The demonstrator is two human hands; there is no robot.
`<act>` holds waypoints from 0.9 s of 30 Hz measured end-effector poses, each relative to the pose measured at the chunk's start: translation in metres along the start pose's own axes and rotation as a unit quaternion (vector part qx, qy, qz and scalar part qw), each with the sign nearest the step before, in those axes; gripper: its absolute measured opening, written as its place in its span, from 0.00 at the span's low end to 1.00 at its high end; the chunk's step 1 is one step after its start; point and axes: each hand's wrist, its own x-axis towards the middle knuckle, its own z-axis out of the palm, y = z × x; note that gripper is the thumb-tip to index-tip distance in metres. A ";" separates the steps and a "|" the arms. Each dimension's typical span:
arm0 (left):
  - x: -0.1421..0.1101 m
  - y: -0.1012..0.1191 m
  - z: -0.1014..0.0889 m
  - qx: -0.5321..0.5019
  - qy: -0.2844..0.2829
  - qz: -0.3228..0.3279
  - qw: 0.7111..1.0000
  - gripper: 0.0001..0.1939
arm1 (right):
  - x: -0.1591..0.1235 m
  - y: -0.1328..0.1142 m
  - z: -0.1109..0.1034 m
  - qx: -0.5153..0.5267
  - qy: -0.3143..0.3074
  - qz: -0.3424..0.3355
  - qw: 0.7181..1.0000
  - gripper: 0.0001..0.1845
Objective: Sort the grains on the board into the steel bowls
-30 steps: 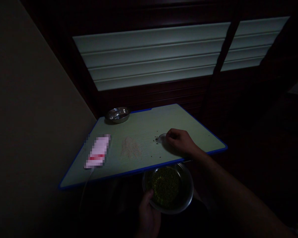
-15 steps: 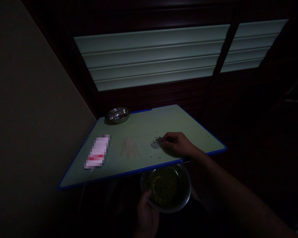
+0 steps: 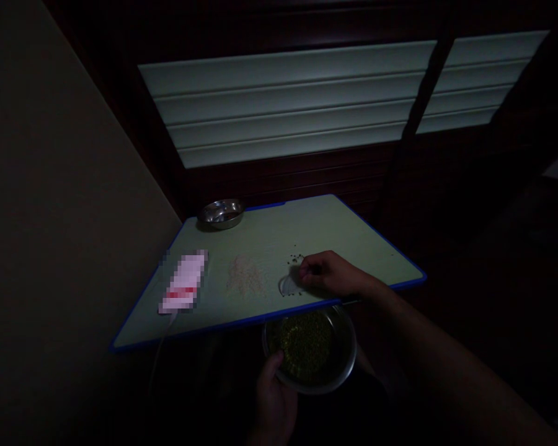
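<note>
My left hand (image 3: 276, 396) grips the near left side of a steel bowl (image 3: 347, 362), thumb over its rim. Small green beans, like mung beans (image 3: 307, 347), lie in the bowl, held just below the board's front edge. Above it, my right hand (image 3: 331, 272) is closed in a pinch on a thin clear piece with a rounded edge (image 3: 288, 285); its exact kind is not plain. That edge rests on the pale green board (image 3: 297, 223). A few dark beans (image 3: 295, 257) are scattered beyond the piece, with some along its near edge.
A patch of pale grains (image 3: 245, 277) is spread on the board, left of my right hand. A blurred pink-white device (image 3: 183, 282) with a cable lies further left. Another steel bowl (image 3: 221, 214) stands at the back left corner, near the slatted panel (image 3: 288, 105).
My right hand has drawn the clear piece a little toward the board's front edge, and some beans have come nearer with it. The left hand and its bowl stay nearly still.
</note>
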 end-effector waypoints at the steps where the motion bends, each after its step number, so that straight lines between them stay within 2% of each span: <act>1: 0.000 0.000 0.000 -0.003 0.005 -0.002 1.000 0.27 | 0.000 -0.001 0.000 -0.002 -0.005 0.000 1.000 0.03; 8: -0.003 0.001 0.001 -0.001 0.018 -0.008 1.000 0.25 | -0.006 -0.006 -0.001 -0.001 -0.042 0.003 0.999 0.04; 18: -0.001 -0.001 0.002 -0.003 0.018 -0.003 1.000 0.23 | -0.018 -0.008 0.007 0.015 -0.043 0.004 0.999 0.05; 20: -0.001 -0.002 0.002 -0.001 0.019 -0.005 1.000 0.22 | -0.018 -0.007 0.008 0.029 -0.035 0.012 0.999 0.06; 25: -0.002 -0.001 0.002 -0.003 0.020 0.004 1.000 0.23 | -0.010 -0.005 0.010 0.009 0.039 0.017 0.999 0.05; 27: -0.002 0.000 0.003 -0.001 0.023 0.006 1.000 0.23 | -0.008 -0.005 0.010 -0.005 0.026 0.019 0.999 0.04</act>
